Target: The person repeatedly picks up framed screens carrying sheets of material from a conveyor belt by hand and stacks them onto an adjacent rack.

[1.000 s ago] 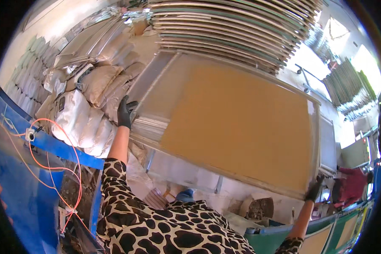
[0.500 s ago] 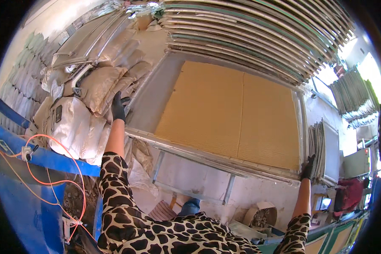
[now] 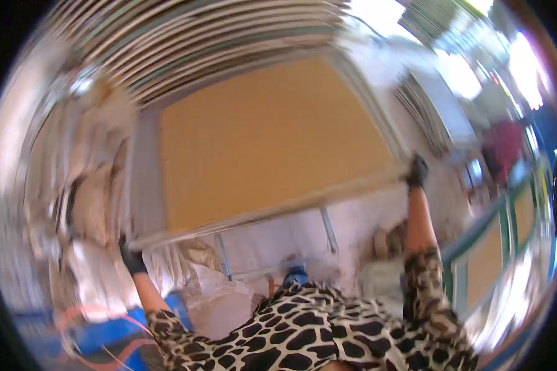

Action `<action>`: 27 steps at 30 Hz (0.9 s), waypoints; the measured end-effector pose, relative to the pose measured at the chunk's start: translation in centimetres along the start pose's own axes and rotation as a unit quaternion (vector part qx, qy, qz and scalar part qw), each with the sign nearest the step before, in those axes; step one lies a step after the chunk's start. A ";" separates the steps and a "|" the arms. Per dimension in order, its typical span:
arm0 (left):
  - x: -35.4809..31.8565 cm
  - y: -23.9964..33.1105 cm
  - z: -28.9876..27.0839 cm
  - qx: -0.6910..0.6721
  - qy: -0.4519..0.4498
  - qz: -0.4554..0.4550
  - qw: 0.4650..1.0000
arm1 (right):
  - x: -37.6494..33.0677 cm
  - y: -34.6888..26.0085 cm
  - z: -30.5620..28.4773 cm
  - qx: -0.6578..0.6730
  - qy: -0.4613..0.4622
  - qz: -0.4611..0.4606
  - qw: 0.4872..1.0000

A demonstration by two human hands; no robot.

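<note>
Before me a large framed screen (image 3: 145,185) lies nearly level, its grey surface bare along the left side. A tan, finely ridged sheet (image 3: 266,136) covers most of it. At the near left corner, my left hand (image 3: 132,256) in a dark glove is closed on the frame, its fingers blurred. My right hand (image 3: 417,171), gloved too, grips the near right corner; the frame hides part of its fingers. The frame slants, its right end farther from me than its left.
Beyond the screen rises a stack of similar frames (image 3: 204,43). Pale sacks (image 3: 93,204) crowd the left, above a blue surface with an orange hose (image 3: 74,358). More frames (image 3: 436,108) lean at the right, near green-edged panels (image 3: 486,260). Metal legs (image 3: 329,230) show underneath.
My view has swung to the right, blurring the picture. My left hand, open beside the frame before, now holds its near left corner. My right hand stays at the right corner.
</note>
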State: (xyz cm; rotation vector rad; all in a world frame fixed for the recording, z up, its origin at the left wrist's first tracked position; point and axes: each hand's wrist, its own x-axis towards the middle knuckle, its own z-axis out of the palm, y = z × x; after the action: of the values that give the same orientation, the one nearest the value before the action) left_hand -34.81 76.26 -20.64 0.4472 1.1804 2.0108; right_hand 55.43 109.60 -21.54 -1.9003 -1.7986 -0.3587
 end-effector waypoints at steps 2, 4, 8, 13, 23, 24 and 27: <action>-1.2 -0.1 -0.5 0.002 0.096 0.005 0.995 | 0.5 -1.1 0.3 0.036 0.043 0.036 0.998; -3.8 10.7 -11.0 0.156 0.177 0.128 0.963 | 1.3 -11.4 2.3 0.310 0.016 0.168 0.936; -3.3 -0.7 5.9 0.131 0.232 0.053 0.962 | -0.7 -7.6 -6.5 0.467 0.104 0.351 0.805; -2.5 1.1 3.1 0.052 0.182 -0.075 0.979 | -1.8 -5.2 -2.6 0.278 0.063 0.180 0.941; -20.7 -25.8 15.2 0.299 -0.016 -0.348 0.889 | -28.3 4.7 -8.4 0.218 -0.075 0.396 0.889; -23.7 -28.4 16.9 0.310 -0.049 -0.396 0.863 | -34.4 10.3 -8.0 0.153 -0.123 0.416 0.888; -29.7 -32.2 18.9 0.344 -0.106 -0.470 0.806 | -44.5 15.5 -10.1 0.127 -0.049 0.553 0.822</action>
State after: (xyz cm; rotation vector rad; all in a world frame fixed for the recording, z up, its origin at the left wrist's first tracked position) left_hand 10.23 74.73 -36.35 0.3082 1.5480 0.6325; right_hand 67.95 66.25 -38.41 -2.3841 -0.4842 0.3829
